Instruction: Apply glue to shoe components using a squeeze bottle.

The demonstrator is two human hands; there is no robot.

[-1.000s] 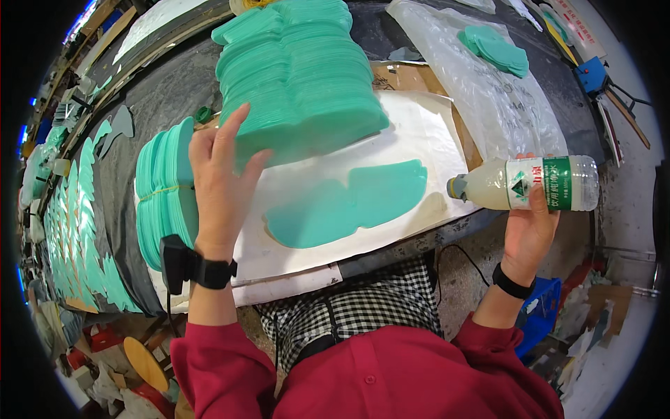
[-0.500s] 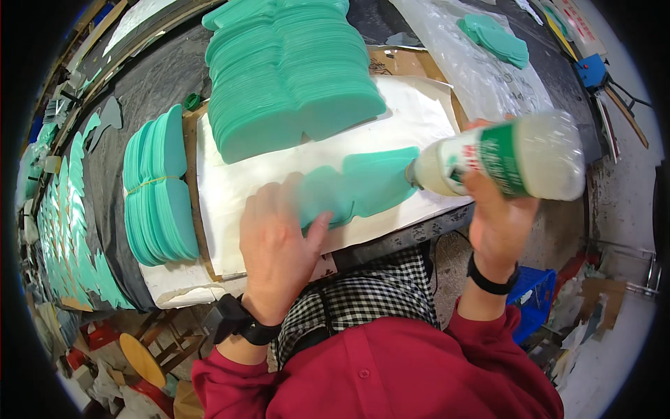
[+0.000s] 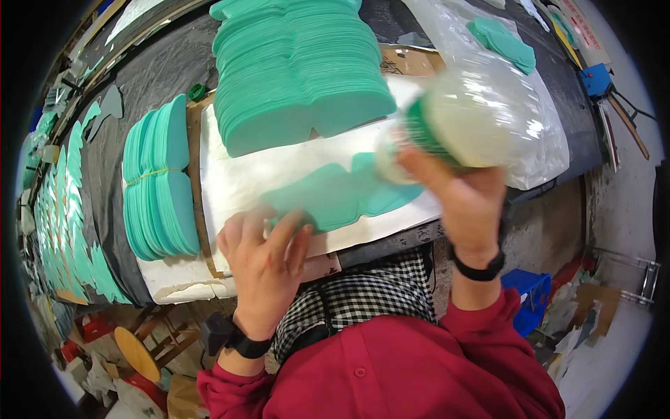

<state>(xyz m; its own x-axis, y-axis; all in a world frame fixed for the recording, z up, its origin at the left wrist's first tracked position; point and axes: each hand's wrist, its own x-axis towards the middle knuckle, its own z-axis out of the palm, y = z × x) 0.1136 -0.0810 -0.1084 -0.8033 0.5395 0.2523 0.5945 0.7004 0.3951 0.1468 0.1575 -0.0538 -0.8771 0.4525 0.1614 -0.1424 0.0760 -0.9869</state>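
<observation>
My right hand (image 3: 460, 199) is wrapped round a plastic bottle (image 3: 488, 115) with a green and white label and pale contents. The bottle is tilted, its mouth end low over the right part of a thin green insole-shaped sheet (image 3: 317, 199); motion blurs it, and its mouth cannot be made out. The sheet lies on white paper (image 3: 227, 171), narrowing at the middle. At its left end my left hand (image 3: 265, 255) has its fingers apart, the tips touching or just over the sheet's edge. A tall stack of like green sheets (image 3: 307, 84) stands just beyond.
A banded bundle of green pieces (image 3: 157, 185) stands left of the paper, near a small green cap (image 3: 197, 91). Clear plastic film (image 3: 555, 150) with a few green pieces (image 3: 502, 42) lies at right. A blue crate (image 3: 527, 297) sits below the table's right end.
The bottle and my right hand have moved left and away from me over the sheet. My left hand has slid left and nearer, its fingers spreading at the sheet's left end.
</observation>
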